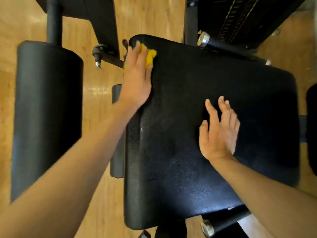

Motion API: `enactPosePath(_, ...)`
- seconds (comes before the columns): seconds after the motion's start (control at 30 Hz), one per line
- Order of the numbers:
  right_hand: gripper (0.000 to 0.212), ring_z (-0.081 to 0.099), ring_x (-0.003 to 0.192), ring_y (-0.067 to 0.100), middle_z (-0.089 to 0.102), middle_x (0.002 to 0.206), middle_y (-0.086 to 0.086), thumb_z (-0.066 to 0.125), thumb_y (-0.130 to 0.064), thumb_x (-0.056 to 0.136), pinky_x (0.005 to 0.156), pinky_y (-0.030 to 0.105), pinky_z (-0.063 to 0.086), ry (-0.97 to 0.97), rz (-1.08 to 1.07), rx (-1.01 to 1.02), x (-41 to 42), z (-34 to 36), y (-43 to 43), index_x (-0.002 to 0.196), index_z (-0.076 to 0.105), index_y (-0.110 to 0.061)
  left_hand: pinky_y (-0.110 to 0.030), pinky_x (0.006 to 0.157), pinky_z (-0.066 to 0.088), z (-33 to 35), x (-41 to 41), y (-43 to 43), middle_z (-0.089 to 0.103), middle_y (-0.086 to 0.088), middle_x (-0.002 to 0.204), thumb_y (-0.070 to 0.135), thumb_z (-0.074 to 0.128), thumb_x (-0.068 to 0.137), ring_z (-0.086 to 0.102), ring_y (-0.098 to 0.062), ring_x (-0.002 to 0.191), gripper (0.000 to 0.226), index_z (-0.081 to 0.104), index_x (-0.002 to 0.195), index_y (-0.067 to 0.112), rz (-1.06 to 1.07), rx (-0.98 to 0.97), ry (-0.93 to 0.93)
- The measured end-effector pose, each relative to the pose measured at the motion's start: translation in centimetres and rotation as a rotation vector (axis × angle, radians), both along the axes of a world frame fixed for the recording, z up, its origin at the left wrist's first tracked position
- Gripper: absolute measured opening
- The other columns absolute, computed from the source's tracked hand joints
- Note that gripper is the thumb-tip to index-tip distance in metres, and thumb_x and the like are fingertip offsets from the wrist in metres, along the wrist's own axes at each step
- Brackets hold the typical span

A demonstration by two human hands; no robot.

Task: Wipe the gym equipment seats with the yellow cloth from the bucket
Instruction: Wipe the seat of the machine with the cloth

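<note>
Two hands over black padded seat: left hand grips bunched yellow cloth at far-left corner; right hand spread, empty. Cloth likely soft, light; hold bunched beneath palm.

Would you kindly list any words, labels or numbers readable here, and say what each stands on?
No text can be read.
The weight stack at top right bears rows of small marks, too blurred to read.
The seat pad, yellow cloth and roller pad show no lettering.
</note>
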State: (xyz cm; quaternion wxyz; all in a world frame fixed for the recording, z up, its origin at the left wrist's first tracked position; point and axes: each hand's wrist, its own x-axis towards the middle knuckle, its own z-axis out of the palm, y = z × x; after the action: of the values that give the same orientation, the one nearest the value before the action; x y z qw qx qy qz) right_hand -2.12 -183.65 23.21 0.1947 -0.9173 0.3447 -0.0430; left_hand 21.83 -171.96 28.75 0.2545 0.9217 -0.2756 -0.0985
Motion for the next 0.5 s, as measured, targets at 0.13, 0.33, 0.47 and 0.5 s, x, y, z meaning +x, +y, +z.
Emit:
enactPosePath(0.13, 0.058, 0.021, 0.150, 0.031, 0.027, 0.162, 0.011, 0.037, -0.032, 0.095, 0.118, 0.052, 0.024, 0.013, 0.017, -0.012, 0.0, -0.2, -0.3, 0.152, 0.037, -0.024, -0.023, 0.121, 0.015, -0.6, 4.6, -3.4, 0.032, -0.017, 0.161, 0.019, 0.042, 0.108, 0.029, -0.032, 0.151, 0.047, 0.040, 0.151, 0.001, 0.076, 0.011, -0.040)
enactPosePath(0.33, 0.057, 0.022, 0.149, 0.032, 0.027, 0.161, 0.010, 0.037, -0.032, 0.095, 0.117, 0.052, 0.026, 0.022, 0.020, -0.007, -0.3, -0.1, -0.5, 0.152, 0.038, -0.025, -0.027, 0.127, 0.016, 0.0, -7.6, 5.1, 0.026, -0.010, 0.166, 0.015, 0.044, 0.110, 0.024, -0.024, 0.154, 0.050, 0.033, 0.157, 0.004, 0.147, -0.040, 0.052)
enactPosePath(0.47, 0.057, 0.021, 0.149, 0.032, 0.026, 0.162, 0.011, 0.038, -0.032, 0.095, 0.117, 0.052, 0.025, 0.024, 0.021, 0.000, -0.3, 0.0, -0.5, 0.152, 0.037, -0.025, -0.025, 0.127, 0.013, 1.4, -20.1, 12.8, 0.023, -0.006, 0.168, 0.007, 0.048, 0.107, 0.019, -0.017, 0.156, 0.054, 0.031, 0.158, 0.003, 0.186, -0.037, 0.153)
enactPosePath(0.5, 0.057, 0.020, 0.150, 0.032, 0.025, 0.162, 0.010, 0.038, -0.031, 0.096, 0.117, 0.053, 0.024, 0.029, 0.020, 0.006, -0.3, -0.1, -0.5, 0.152, 0.036, -0.025, -0.025, 0.127, 0.012, 1.6, -22.5, 14.0, 0.021, -0.003, 0.169, 0.010, 0.048, 0.107, 0.017, -0.016, 0.157, 0.054, 0.031, 0.158, 0.005, 0.194, -0.020, 0.182)
